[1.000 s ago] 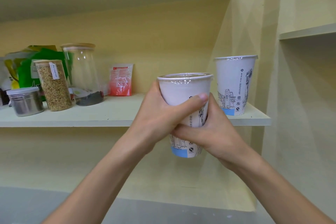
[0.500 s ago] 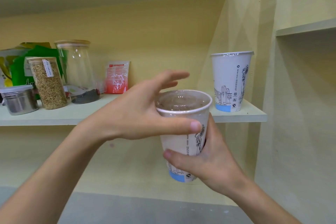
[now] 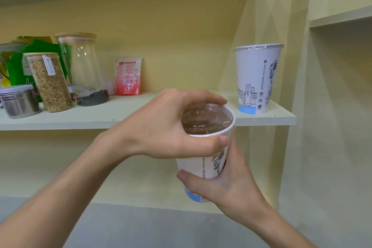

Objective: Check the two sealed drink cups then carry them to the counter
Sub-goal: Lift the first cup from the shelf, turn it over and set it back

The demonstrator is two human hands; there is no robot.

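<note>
The full cup (image 3: 203, 159) was clasped low by the right hand (image 3: 225, 187); its film seal was pinched by the left hand (image 3: 171, 133). Thin walls: best gripped mid-body.

Left hand (image 3: 167, 127) reaches in from lower left, forearm bare, palm down, fingers curled over top, thumb (image 3: 211, 143) pressed along near side just under rim. Right hand (image 3: 227, 185) comes from lower right, wrapped round lower part from below, thumb tip pointing left, wrist bent upward.
</note>
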